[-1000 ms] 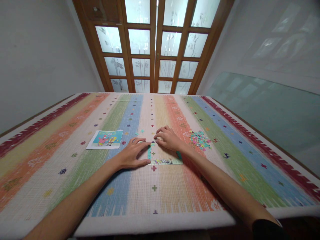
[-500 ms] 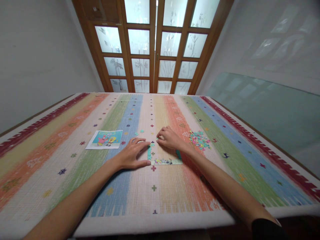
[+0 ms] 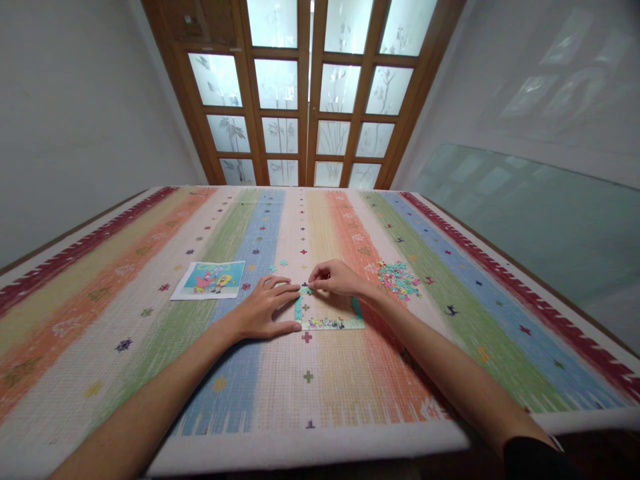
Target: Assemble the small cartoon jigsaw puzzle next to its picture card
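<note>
A partly built jigsaw frame (image 3: 330,323) lies on the striped mat (image 3: 310,393), with its left side and bottom edge joined. My left hand (image 3: 265,308) rests flat beside the frame's left side, fingers spread, fingertips touching its top left corner. My right hand (image 3: 335,278) hovers at that same corner with fingers pinched on a small teal puzzle piece (image 3: 305,290). A heap of loose puzzle pieces (image 3: 399,279) sits to the right of my right hand.
A cartoon reference picture (image 3: 210,279) lies on the mat to the left. A couple of stray pieces (image 3: 278,265) lie beyond my left hand. Wooden glass-paned doors (image 3: 305,93) stand behind the table, and a glass panel (image 3: 540,220) runs along the right wall.
My right hand has drawn its fingers together from a spread rest into a pinch and shifted slightly left toward the frame's top left corner. My left hand stays put.
</note>
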Demonstrator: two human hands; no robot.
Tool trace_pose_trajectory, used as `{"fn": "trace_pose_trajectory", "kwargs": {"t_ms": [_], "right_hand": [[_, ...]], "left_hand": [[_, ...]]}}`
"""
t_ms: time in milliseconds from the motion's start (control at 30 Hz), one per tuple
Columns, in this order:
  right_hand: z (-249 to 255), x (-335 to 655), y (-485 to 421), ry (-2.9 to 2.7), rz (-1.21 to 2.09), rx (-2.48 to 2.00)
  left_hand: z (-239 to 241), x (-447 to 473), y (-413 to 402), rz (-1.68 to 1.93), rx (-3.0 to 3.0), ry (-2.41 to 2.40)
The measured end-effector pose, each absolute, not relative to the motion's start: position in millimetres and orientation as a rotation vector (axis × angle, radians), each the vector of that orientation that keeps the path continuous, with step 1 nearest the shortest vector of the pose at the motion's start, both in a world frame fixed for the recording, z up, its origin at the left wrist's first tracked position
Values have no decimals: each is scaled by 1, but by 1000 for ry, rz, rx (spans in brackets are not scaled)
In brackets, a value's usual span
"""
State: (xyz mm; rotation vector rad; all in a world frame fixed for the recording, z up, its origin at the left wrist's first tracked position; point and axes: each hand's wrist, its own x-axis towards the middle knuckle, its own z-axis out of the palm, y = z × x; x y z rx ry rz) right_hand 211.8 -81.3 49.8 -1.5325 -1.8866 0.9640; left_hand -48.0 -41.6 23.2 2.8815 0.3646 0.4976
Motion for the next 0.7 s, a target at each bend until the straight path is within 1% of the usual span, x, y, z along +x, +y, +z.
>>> {"fn": "trace_pose_trajectory", "kwargs": {"t_ms": [100, 367, 700], "right_hand": [[49, 208, -83, -1923, 897, -1583], [52, 200, -88, -2102, 587, -1668], [57, 200, -91, -2149, 477, -1656]], "left_hand": [[23, -48, -42, 507, 2881, 362], [23, -47, -42, 493, 2883, 372], [21, -47, -41, 501, 2908, 366]]}}
